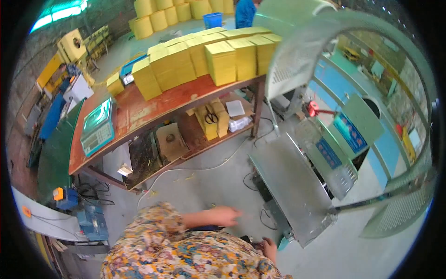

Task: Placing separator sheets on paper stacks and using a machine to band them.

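Note:
My left hand [224, 216] reaches across in front of my body, its slightly blurred fingers pointing right and loosely stretched out. Nothing shows in it, and it hangs over the grey floor. Lower and to the right, my right hand [268, 250] is close to my body, with its fingers partly curled and partly hidden. A small dark thing lies beside it; whether the hand touches it I cannot tell. Nearest to the right hand is a flat metal machine table [292, 179]. Both arms come out of flowered sleeves [155, 232].
A red-brown workbench [186, 97] carries stacks of yellow paper [174, 67] and a digital scale [98, 126]. Scissors [211, 117] lie on yellow bundles on its lower shelf. A large curved guard [297, 60] arches at right. A cable [195, 169] crosses the floor. A person in blue [244, 13] stands behind.

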A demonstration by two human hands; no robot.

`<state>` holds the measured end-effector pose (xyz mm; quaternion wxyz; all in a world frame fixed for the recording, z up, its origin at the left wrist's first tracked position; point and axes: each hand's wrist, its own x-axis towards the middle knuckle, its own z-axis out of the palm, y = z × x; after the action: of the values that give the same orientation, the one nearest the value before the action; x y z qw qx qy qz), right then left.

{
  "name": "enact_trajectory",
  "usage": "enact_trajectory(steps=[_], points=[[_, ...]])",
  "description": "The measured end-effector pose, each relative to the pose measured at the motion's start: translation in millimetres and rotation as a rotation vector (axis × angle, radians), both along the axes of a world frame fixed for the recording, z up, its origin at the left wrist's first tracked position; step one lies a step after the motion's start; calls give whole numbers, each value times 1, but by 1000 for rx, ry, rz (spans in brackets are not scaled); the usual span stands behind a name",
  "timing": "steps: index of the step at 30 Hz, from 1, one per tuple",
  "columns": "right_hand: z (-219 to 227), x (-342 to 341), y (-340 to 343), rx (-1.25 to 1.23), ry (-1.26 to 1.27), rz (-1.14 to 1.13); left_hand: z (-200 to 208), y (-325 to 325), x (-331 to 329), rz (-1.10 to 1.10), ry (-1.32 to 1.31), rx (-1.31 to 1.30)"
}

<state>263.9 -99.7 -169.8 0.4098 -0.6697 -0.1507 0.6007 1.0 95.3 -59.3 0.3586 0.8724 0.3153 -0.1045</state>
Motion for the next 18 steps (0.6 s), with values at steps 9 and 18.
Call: enact_trajectory(steps=[9,18], points=[[43,-178,235,390,-174,591,46,67,-226,619,126,81],[72,-196,405,241,58,466,38,154,-223,780,-266,111]])
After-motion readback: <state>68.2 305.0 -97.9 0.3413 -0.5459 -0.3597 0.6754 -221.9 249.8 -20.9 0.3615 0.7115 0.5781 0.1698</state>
